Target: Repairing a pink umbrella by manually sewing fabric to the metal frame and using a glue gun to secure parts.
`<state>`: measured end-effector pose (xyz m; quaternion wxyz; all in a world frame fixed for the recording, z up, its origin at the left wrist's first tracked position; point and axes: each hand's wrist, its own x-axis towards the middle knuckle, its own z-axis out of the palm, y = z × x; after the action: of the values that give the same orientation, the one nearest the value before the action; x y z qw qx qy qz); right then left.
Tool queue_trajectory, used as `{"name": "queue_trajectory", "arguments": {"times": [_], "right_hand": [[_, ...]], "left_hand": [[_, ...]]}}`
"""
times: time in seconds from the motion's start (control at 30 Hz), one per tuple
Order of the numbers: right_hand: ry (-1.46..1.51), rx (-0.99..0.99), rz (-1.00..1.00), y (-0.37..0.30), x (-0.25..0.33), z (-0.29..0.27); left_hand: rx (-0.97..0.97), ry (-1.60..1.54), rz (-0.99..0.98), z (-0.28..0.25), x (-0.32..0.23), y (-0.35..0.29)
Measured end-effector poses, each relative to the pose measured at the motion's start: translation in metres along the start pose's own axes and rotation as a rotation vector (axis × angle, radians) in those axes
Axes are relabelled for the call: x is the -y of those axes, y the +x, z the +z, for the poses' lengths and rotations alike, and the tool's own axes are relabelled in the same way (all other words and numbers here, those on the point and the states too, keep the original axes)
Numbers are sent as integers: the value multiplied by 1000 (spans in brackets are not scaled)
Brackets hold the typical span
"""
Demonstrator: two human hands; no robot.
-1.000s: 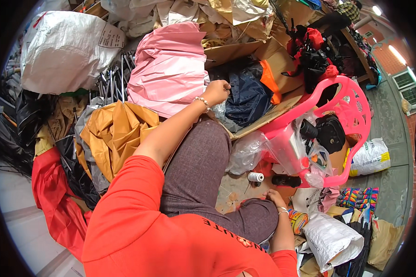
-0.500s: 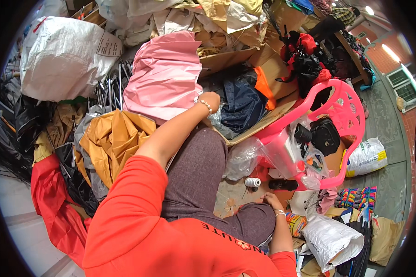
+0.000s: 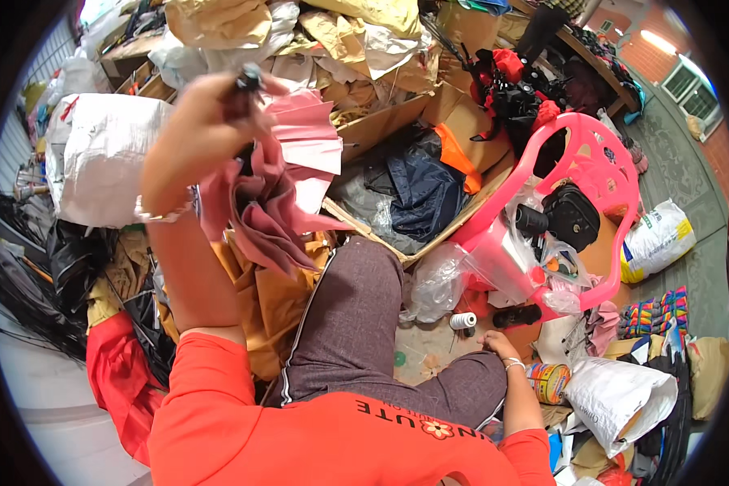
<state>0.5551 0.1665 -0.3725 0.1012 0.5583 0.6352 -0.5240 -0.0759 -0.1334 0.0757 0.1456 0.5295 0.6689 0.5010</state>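
My left hand [image 3: 211, 121] is raised at the upper left, blurred by motion, its fingers closed around the black end of a pink umbrella [image 3: 263, 206]. The umbrella's cloth hangs below the hand in loose folds. Behind it lies a pile of pale pink pleated cloth [image 3: 308, 142]. By my right knee, my right hand [image 3: 498, 344] is closed with its fingers curled together; whatever they may hold is too small to make out. A white thread spool [image 3: 462, 321] stands on the floor close to that hand, with a dark cylinder [image 3: 517, 316] beside it.
An open cardboard box [image 3: 373, 235] holds dark blue and orange cloth. To its right, a pink plastic chair [image 3: 616, 162] carries a black pouch [image 3: 571, 215] and clear bags. Brown cloth [image 3: 275, 324] lies left of my leg. White sacks [image 3: 105, 154] and black umbrellas [image 3: 32, 283] crowd the left.
My left hand has left the edge of the pale pink pile and risen up and left, lifting the pink umbrella. The whole view has shifted slightly. My right hand stays by the knee.
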Motion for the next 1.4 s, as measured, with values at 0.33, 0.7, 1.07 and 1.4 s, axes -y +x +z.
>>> {"name": "queue_trajectory", "arguments": {"times": [0.33, 0.7, 1.07, 1.4], "right_hand": [[-19, -150, -658, -62, 123, -31], [79, -490, -1394, -314, 385, -98], [-220, -366, -1232, -306, 387, -77], [-71, -206, -1103, -311, 340, -98]], "left_hand": [[-25, -442, 244, 53, -124, 42], [283, -231, 548, 202, -189, 78], [217, -110, 641, 252, -178, 55], [341, 7, 329, 270, -53, 34]]}}
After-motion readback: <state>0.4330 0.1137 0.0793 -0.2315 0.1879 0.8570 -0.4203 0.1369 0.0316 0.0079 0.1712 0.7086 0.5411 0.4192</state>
